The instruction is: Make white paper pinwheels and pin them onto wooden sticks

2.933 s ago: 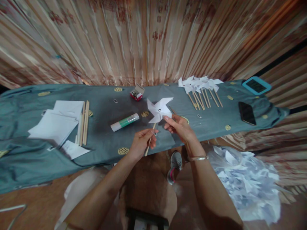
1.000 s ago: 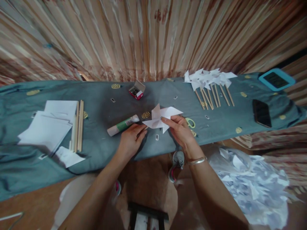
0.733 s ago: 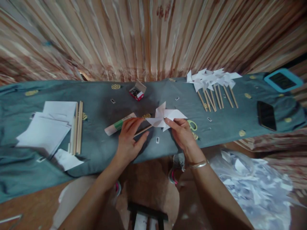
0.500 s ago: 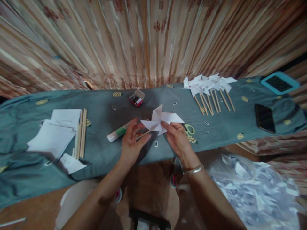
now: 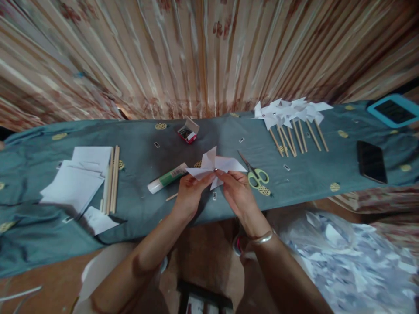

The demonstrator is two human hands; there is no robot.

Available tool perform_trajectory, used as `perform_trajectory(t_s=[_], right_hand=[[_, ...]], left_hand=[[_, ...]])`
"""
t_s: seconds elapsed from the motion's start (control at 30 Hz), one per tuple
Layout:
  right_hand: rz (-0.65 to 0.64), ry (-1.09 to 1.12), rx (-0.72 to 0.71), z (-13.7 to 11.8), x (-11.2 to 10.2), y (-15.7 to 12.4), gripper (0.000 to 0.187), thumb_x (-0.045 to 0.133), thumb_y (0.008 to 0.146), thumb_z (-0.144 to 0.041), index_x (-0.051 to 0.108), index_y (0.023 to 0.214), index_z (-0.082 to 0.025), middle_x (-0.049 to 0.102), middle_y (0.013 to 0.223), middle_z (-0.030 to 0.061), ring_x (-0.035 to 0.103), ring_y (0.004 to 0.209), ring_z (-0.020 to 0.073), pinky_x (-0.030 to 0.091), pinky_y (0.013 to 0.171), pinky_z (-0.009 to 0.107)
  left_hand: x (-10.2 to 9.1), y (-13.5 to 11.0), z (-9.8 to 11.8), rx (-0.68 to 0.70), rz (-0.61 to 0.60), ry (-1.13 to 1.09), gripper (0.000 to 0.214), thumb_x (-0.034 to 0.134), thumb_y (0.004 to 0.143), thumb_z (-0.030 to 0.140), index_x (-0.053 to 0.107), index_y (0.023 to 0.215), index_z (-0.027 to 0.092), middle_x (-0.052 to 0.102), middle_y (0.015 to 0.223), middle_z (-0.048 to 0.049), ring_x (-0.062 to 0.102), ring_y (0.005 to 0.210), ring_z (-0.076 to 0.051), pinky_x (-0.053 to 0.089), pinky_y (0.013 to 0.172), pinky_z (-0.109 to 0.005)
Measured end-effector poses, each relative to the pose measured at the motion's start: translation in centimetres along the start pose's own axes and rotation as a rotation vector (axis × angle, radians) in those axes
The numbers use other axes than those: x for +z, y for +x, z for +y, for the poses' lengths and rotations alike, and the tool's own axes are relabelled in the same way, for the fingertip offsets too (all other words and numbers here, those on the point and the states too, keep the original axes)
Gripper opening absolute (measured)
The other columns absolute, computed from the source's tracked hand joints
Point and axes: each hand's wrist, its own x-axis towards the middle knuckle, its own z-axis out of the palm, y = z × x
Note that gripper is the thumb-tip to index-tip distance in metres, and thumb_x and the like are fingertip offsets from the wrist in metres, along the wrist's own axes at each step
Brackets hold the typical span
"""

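A white paper pinwheel [image 5: 229,164] is held between both hands above the table, with a small dark pin head at its centre. My left hand [image 5: 190,192] is closed on it, thumb near the centre. From under that hand a wooden stick [image 5: 171,197] pokes out to the left; whether it is joined to the pinwheel is hidden. My right hand [image 5: 238,189] pinches the pinwheel at the pin. Just beyond my left hand lies a glue stick [image 5: 167,178]. Green-handled scissors [image 5: 257,175] rest right of my right hand. An open box of pins [image 5: 187,132] stands behind the pinwheel.
Paper sheets [image 5: 70,185] and wooden sticks [image 5: 114,179] lie at the left. Several finished pinwheels [image 5: 291,114] are at the back right, near a phone [image 5: 371,161] and a blue-framed device [image 5: 394,110]. A plastic bag of white paper pieces [image 5: 353,257] sits below the table's right front edge.
My left hand has moved right and closed on the pinwheel near its centre. The pinwheel has shifted slightly left and down. More of the scissors shows now.
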Motion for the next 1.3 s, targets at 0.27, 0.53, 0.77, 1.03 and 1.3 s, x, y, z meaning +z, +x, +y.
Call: perform_trajectory(t_s=[0.27,0.53,0.77,1.03,1.3], right_hand=[[-0.047,-0.027,0.054,0.8,0.7,-0.2,0.014,0.081,0.057,-0.030,0.072,0.065,-0.023,0.076,0.080,0.0004,0.069,0.085,0.0193,0.050,0.095,0.036],[-0.038,-0.072,0.061,1.6,0.4,-0.2,0.030,0.083,0.061,-0.028,0.074,0.089,-0.025,0.076,0.090,0.0011,0.069,0.089,0.0218,0.052,0.093,0.041],[-0.014,-0.246,-0.127,0.2,-1.6,0.4,0.016,0.079,0.068,-0.038,0.073,0.075,-0.026,0.067,0.123,0.0006,0.056,0.122,0.0232,0.037,0.110,0.041],[-0.071,-0.728,-0.446,-1.3,-2.0,-0.5,0.038,0.077,0.074,-0.033,0.064,0.110,-0.030,0.046,0.149,0.0035,0.038,0.141,0.0257,0.029,0.115,0.049],[-0.124,-1.022,-0.622,-2.0,-1.5,-1.9,0.016,0.070,0.082,-0.035,0.065,0.096,-0.029,0.036,0.156,-0.0009,0.027,0.148,0.0286,0.021,0.120,0.052]], left_hand=[[-1.5,0.0,0.6,-0.044,0.091,-0.005,0.021,0.085,0.054,0.026,0.073,0.067,0.015,0.073,0.068,-0.0005,0.061,0.064,-0.011,0.048,0.065,-0.023],[-2.5,0.1,0.8,-0.002,0.079,0.031,0.016,0.083,0.057,0.024,0.071,0.065,0.016,0.070,0.063,0.0016,0.060,0.060,-0.010,0.047,0.064,-0.023],[-2.8,0.0,1.2,-0.011,0.064,0.060,0.013,0.080,0.060,0.026,0.073,0.069,0.020,0.073,0.070,-0.0003,0.063,0.065,-0.014,0.051,0.069,-0.028],[-2.9,-0.1,0.7,-0.037,0.059,0.109,0.013,0.080,0.058,0.024,0.072,0.065,0.017,0.072,0.065,-0.0002,0.061,0.059,-0.013,0.048,0.062,-0.026],[-2.7,-0.2,1.1,-0.051,0.058,0.249,0.008,0.077,0.061,0.021,0.071,0.063,0.016,0.070,0.064,-0.0009,0.059,0.058,-0.014,0.046,0.059,-0.026]])
